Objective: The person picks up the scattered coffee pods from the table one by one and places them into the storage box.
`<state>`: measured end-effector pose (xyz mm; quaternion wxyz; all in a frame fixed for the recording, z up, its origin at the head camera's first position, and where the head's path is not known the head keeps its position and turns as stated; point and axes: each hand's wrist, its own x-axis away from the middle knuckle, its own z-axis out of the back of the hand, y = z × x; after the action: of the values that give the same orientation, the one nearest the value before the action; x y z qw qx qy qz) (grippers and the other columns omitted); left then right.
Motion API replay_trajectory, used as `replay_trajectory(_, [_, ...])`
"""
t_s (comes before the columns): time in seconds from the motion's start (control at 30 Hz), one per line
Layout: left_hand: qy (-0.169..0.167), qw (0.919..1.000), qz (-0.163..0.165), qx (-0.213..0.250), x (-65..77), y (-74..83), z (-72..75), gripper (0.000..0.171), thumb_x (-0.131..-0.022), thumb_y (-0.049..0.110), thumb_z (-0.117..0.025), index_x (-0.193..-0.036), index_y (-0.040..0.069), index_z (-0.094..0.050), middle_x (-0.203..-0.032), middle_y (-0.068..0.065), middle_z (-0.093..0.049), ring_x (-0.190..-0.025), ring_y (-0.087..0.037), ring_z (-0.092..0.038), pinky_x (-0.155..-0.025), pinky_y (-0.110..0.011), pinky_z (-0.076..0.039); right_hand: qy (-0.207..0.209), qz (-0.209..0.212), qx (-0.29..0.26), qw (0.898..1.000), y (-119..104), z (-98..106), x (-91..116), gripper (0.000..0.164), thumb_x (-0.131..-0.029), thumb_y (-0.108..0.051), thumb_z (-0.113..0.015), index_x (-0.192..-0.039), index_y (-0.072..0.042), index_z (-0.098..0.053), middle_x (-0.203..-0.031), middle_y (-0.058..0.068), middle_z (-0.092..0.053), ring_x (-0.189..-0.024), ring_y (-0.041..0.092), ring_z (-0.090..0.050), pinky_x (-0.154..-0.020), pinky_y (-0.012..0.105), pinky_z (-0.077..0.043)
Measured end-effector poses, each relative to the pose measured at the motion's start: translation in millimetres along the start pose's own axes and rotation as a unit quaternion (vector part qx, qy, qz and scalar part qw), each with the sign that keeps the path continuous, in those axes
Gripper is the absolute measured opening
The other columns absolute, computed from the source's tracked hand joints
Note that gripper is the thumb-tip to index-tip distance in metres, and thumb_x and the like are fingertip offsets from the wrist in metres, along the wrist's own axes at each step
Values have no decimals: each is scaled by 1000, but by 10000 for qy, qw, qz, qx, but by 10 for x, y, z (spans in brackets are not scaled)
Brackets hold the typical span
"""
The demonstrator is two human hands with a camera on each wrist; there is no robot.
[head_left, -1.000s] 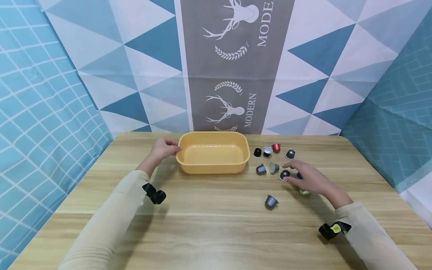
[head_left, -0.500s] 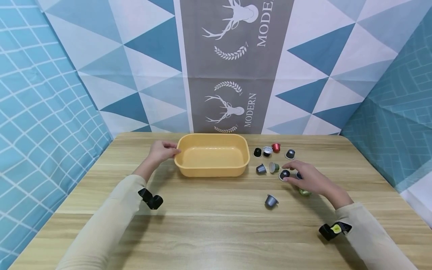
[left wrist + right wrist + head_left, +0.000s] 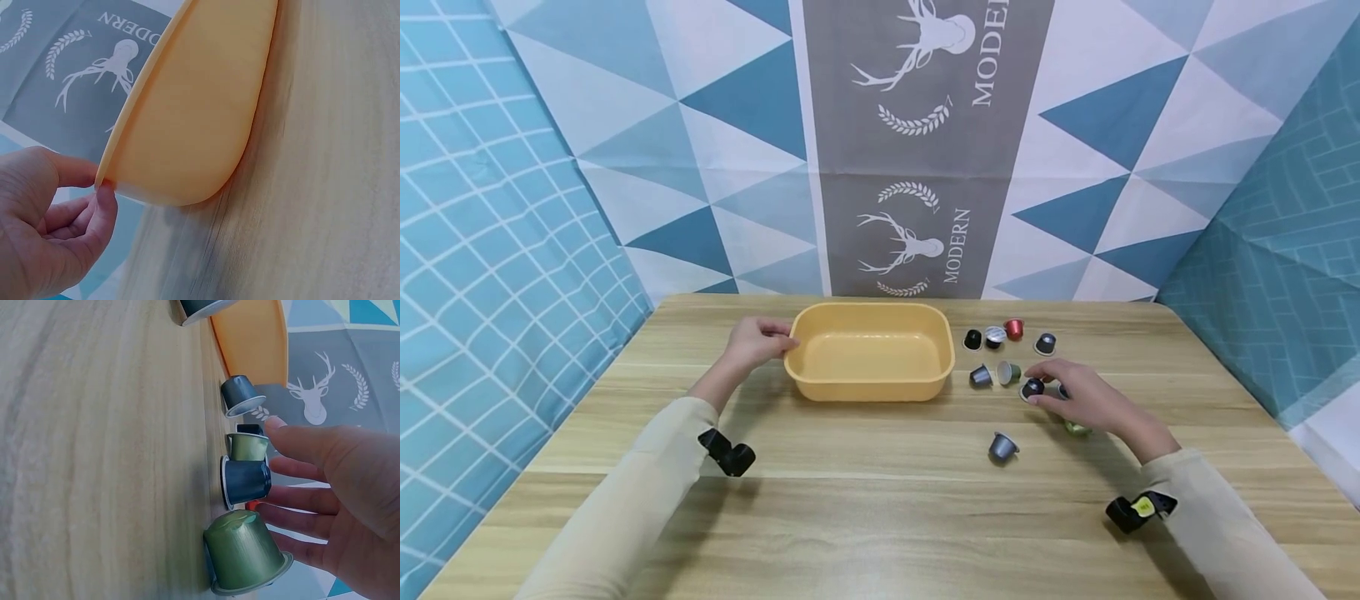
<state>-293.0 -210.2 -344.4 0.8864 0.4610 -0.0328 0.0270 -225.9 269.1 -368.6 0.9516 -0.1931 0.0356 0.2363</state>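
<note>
In the head view my left hand [image 3: 758, 342] is at the left end of a yellow plastic basin [image 3: 868, 390]. The left wrist view shows thumb and forefinger pinching the basin's rim [image 3: 128, 106]. My right hand [image 3: 1086, 396] hovers low on the right, its thumb and forefinger curving loosely either side of a dark coffee capsule [image 3: 1033, 387]. In the right wrist view the fingers of that hand [image 3: 350, 475] are apart and relaxed, close beside a dark blue capsule [image 3: 247, 481]. A green capsule [image 3: 247, 553] lies near the lower fingers.
Several more capsules lie right of the basin, among them a red capsule [image 3: 1014, 328], a black capsule [image 3: 972, 338] and a silver-lidded capsule [image 3: 995, 337]. A grey capsule [image 3: 1003, 447] lies nearer the front of the wooden table [image 3: 880, 517]. Patterned cloth [image 3: 917, 150] hangs behind.
My left hand has drawn the basin slightly toward the front and a little left. My right hand has stayed almost still beside the dark capsule.
</note>
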Motion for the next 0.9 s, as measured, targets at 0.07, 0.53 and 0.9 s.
replay_trajectory(0.07, [-1, 10000, -28, -41, 18, -6, 0, 37, -88, 17, -68, -120, -1, -64, -113, -19, -67, -72, -3, -61, -89, -39, -56, -32, -15, -11, 10000, 4, -10, -3, 38, -91, -18, -66, -123, 0, -59, -118, 17, -64, -108, 33, -62, -89, 50, -51])
replay_trajectory(0.53, [-37, 9999, 27, -105, 145, -12, 18, 36, -87, 18, -70, -117, -1, -65, -108, -17, -69, -71, -4, -62, -79, -29, -58, -140, -86, -96, 9998, 5, -48, -12, 35, -89, -17, -68, -120, -1, -61, -111, 13, -66, -97, 24, -64, -79, 41, -54])
replay_trajectory(0.9, [-55, 9999, 47, -117, 255, -22, 25, 37, -86, 19, -71, -116, -2, -65, -106, -17, -71, -71, -4, -63, -85, -36, -58, -69, 1, -98, 9999, -23, -48, -5, 34, -88, -17, -69, -117, -1, -62, -107, 11, -67, -92, 21, -65, -75, 36, -55])
